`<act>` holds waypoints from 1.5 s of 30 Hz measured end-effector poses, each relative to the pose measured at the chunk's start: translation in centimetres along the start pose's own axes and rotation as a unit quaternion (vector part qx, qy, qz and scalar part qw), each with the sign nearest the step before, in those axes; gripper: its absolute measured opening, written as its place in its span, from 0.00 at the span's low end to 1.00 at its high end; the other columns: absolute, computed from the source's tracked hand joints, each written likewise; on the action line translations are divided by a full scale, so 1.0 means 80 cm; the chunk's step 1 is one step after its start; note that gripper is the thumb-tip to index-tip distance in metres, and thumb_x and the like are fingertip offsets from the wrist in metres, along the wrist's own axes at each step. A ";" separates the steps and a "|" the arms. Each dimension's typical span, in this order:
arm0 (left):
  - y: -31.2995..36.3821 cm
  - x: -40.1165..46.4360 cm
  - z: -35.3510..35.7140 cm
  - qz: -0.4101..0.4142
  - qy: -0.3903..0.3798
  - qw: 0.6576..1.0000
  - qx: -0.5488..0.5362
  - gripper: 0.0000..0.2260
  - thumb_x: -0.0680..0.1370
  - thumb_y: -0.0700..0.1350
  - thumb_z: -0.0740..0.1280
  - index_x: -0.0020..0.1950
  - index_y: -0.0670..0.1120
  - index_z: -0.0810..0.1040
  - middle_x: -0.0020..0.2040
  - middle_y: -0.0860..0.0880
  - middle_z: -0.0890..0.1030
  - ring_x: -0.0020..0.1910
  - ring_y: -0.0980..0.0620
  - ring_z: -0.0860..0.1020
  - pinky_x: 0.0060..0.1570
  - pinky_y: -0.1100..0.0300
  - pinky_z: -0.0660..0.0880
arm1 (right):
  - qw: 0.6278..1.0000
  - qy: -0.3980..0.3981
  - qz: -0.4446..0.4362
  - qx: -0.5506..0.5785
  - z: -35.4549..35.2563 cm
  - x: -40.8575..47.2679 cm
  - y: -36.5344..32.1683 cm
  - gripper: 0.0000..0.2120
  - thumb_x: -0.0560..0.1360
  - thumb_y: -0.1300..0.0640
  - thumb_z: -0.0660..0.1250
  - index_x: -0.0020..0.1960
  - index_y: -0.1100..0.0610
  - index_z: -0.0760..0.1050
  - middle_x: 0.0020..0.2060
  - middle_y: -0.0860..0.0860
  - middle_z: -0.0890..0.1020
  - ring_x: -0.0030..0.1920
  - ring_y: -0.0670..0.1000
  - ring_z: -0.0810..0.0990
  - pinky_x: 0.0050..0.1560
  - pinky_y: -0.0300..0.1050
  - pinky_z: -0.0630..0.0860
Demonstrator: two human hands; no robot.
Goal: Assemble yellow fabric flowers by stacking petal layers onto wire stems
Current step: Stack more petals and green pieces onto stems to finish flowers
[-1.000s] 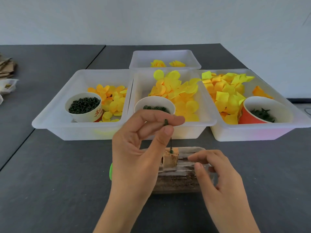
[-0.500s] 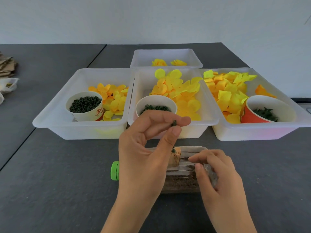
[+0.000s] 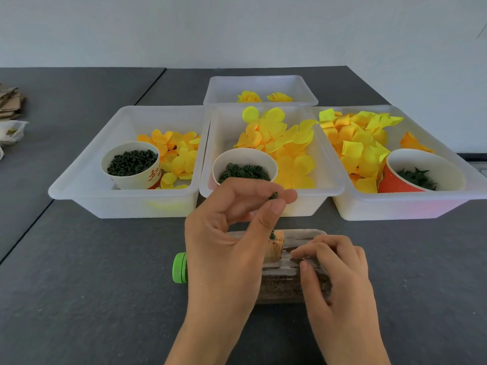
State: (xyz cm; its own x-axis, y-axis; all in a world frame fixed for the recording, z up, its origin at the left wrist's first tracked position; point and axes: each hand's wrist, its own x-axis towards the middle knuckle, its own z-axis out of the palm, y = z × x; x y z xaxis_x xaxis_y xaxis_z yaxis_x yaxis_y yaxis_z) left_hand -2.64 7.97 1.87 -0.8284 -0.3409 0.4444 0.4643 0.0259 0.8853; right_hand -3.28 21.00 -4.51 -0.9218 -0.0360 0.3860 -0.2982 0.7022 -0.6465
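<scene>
our right hand [image 3: 340, 270] has curled down onto the near bottle [image 3: 290, 283], gripping it. left hand [image 3: 232, 233] pinches a small green piece [image 3: 273, 195] above the cork [image 3: 276, 245].

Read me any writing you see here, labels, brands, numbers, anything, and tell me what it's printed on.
Red characters on the white paper cup in the left bin: too blurred to read.
Dark mark on the white packet at the table's left edge: too small to read.
Orange cup, middle cup, bottle and its green cap: no readable text visible.
</scene>
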 end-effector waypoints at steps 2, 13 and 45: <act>-0.002 0.000 0.000 -0.012 0.009 1.000 -0.020 0.04 0.74 0.42 0.71 0.44 0.50 0.82 0.45 0.51 0.87 0.50 0.52 0.84 0.51 0.60 0.79 | 1.000 0.002 0.004 -0.002 0.001 0.000 0.000 0.13 0.66 0.67 0.74 0.42 0.50 0.79 0.46 0.44 0.74 0.49 0.47 0.70 0.47 0.35 0.64; -0.026 -0.011 -0.031 -0.088 -0.100 0.969 0.207 0.07 0.74 0.44 0.73 0.46 0.58 0.83 0.51 0.66 0.82 0.57 0.65 0.78 0.54 0.65 0.73 | 0.999 0.003 -0.036 -0.020 0.002 0.006 0.004 0.16 0.61 0.70 0.77 0.40 0.52 0.79 0.45 0.47 0.75 0.46 0.51 0.72 0.45 0.36 0.65; -0.157 0.245 -0.164 -0.117 -0.267 0.561 0.775 0.28 0.75 0.52 0.70 0.72 0.55 0.64 0.66 0.47 0.74 0.69 0.40 0.66 0.69 0.37 0.55 | 0.989 0.077 -0.109 -0.057 0.015 0.021 0.003 0.14 0.65 0.50 0.57 0.33 0.52 0.80 0.36 0.51 0.75 0.32 0.56 0.72 0.53 0.27 0.60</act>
State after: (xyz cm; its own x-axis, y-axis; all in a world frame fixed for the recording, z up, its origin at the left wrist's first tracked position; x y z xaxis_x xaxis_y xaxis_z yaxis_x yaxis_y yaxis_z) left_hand -20.63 -11.35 -2.35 -0.9776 -0.1867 -0.0976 -0.1646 0.9660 -0.1993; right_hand -5.17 20.27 -4.82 -0.7874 -0.0928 0.6094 -0.4473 0.7662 -0.4613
